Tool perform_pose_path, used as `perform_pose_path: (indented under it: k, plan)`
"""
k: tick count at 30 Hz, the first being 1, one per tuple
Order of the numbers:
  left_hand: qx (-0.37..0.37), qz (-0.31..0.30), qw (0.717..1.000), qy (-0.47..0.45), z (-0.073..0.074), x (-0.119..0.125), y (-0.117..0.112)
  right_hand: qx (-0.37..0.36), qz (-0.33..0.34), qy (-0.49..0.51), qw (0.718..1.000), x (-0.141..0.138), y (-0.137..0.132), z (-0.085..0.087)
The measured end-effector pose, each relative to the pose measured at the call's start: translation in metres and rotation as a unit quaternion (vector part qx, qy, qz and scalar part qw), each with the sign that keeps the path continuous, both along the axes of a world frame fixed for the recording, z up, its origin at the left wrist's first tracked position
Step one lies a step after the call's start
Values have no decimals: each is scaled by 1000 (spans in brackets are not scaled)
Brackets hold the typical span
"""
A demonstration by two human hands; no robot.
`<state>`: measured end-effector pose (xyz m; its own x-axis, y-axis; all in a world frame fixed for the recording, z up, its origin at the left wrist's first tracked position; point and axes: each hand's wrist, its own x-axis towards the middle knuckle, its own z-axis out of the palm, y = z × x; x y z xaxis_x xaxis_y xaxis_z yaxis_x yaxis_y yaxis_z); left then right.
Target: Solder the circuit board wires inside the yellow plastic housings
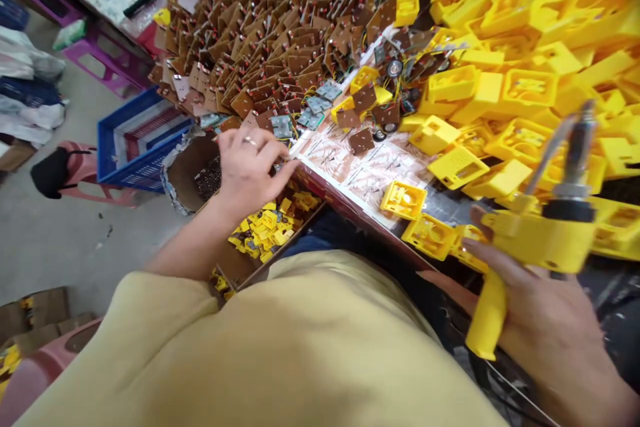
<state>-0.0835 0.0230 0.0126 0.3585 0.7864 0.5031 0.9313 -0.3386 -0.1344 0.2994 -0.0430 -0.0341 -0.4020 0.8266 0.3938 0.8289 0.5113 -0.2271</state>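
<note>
My left hand (255,163), with a ring on one finger, hovers at the table's near edge beside a heap of brown circuit boards (260,40). Its fingers are loosely bent and apart, and nothing shows in them. Close to its fingertips lie small green-grey boards (283,125). On the right, my right hand (545,320) grips a yellow soldering gun (540,237) with its metal tip pointing up and away. Its fingertips are beside a row of yellow plastic housings (429,236) along the table edge; whether they touch one I cannot tell.
Many yellow housings (530,87) are piled at the right. Wired parts with small round speakers (395,68) lie mid-table. Below my left arm stands a carton of small yellow parts (267,230). A blue crate (145,140) and pink stool (83,170) stand left.
</note>
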Motion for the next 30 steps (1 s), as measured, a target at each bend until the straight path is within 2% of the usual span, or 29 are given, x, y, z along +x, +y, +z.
perform_pose_path:
  k: [2, 5, 7, 9, 12, 15, 18, 20, 23, 24, 26, 28, 30]
  plan:
    - [17, 24, 1000, -2, -13, -16, -9, 27, 51, -11, 998, -15, 9, 1]
    - [46, 44, 998, -15, -40, -19, -10, 75, 106, -36, 991, -33, 23, 1]
    - [80, 43, 995, -34, -55, -16, -2, 100, 108, -46, 988, -40, 30, 2]
    - [100, 29, 993, -54, -61, -14, 7, 118, 96, -51, 987, -43, 33, 5]
    - [65, 10, 992, -109, -50, -16, 20, 138, 75, -59, 986, -46, 36, 11]
    - [-3, -26, 976, -216, -24, -16, 33, 139, 66, -57, 986, -49, 36, 13]
    - [-65, -65, 944, -316, 3, -6, 53, 138, 50, -69, 987, -48, 37, 5]
    - [-90, -107, 910, -390, 17, 5, 69, 139, 28, -79, 987, -46, 37, -2]
    - [-150, -203, 824, -508, 32, 28, 90, 129, 11, -54, 990, -46, 38, -7]
    - [-192, -219, 797, -529, 35, 37, 94, 125, 14, -37, 991, -47, 38, -6]
    - [-286, -224, 766, -530, 38, 56, 98, 113, 27, -12, 993, -55, 40, -1]
    - [-357, -223, 767, -485, 34, 72, 99, 99, 39, -10, 994, -64, 43, 5]
    - [-385, -256, 788, -407, 24, 85, 99, 87, 39, -21, 995, -73, 47, 9]
